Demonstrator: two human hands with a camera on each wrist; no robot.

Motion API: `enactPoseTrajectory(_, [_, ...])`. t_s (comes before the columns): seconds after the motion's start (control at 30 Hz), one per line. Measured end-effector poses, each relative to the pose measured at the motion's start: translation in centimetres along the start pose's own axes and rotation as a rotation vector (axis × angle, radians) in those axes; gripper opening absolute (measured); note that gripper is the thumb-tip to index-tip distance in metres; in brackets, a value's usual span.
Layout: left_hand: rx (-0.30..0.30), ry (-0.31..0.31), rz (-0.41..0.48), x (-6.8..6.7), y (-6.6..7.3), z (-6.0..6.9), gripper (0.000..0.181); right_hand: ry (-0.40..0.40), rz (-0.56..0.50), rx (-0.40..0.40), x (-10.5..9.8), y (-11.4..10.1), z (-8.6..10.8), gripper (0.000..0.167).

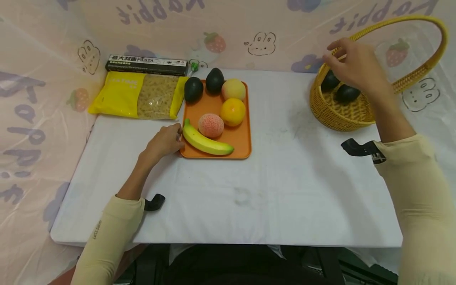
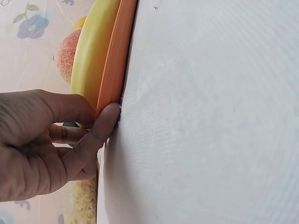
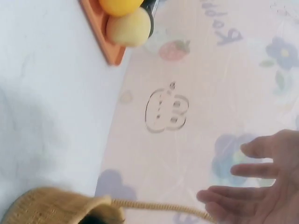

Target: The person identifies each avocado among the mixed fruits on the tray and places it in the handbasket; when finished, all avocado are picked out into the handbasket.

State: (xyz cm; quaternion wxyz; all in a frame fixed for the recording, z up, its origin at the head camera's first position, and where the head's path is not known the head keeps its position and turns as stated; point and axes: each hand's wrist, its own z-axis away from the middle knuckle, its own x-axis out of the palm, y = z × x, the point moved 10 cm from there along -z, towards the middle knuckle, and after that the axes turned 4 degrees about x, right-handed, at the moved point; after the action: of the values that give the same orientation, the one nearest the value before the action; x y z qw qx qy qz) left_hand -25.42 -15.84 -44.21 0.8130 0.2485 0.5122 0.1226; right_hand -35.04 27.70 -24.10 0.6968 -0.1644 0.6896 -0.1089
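My left hand [image 1: 165,139] pinches the near left corner of the orange tray [image 1: 242,148] between thumb and finger, as the left wrist view shows. On the tray lie a banana [image 1: 206,142], a pinkish peach [image 1: 211,125], an orange [image 1: 233,112], a pale yellow-pink peach [image 1: 233,90] and two dark avocados [image 1: 215,81], one at the left edge. Over the yellow wicker basket [image 1: 342,120], my right hand [image 1: 360,65] hovers with fingers spread and nothing held. Two dark avocados [image 1: 347,94] sit inside the basket, partly behind the right hand and forearm in the head view.
Behind and left of the tray lies a yellow bag of pasta [image 1: 142,95], with a black pasta box [image 1: 147,65] beyond it. The basket's tall handle [image 1: 441,35] arches to the right. A printed curtain [image 1: 235,51] hangs along the back of the white table [image 1: 278,190].
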Motion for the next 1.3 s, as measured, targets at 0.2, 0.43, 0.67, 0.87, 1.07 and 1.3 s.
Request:
enactPoseTrajectory(0.2, [-0.012, -0.003, 0.003, 0.1, -0.2, 0.0, 0.035, 0.053, -0.031, -0.171, 0.7, -5.0, -0.2, 0.053])
enactPoseTrajectory(0.43, [-0.001, 0.001, 0.013, 0.2, -0.3, -0.1, 0.034, 0.059, -0.029, -0.269, 1.7, -9.0, -0.4, 0.051])
enactPoseTrajectory(0.67, [0.028, 0.011, 0.006, 0.2, -0.1, -0.1, 0.029, 0.026, -0.056, -0.337, 3.1, -12.9, -0.3, 0.049])
enactPoseTrajectory(0.87, [0.048, 0.016, 0.018, 0.1, 0.1, -0.2, 0.028, -0.007, -0.077, -0.414, 4.5, -15.6, -0.2, 0.049])
enactPoseTrajectory(1.07, [0.033, 0.004, 0.015, 0.0, 0.1, -0.3, 0.032, -0.058, -0.088, -0.447, 6.3, -18.0, -0.5, 0.058])
enactPoseTrajectory(1.3, [0.033, 0.001, 0.026, -0.1, 0.0, -0.3, 0.034, -0.135, -0.070, -0.481, 8.5, -20.2, -1.2, 0.063])
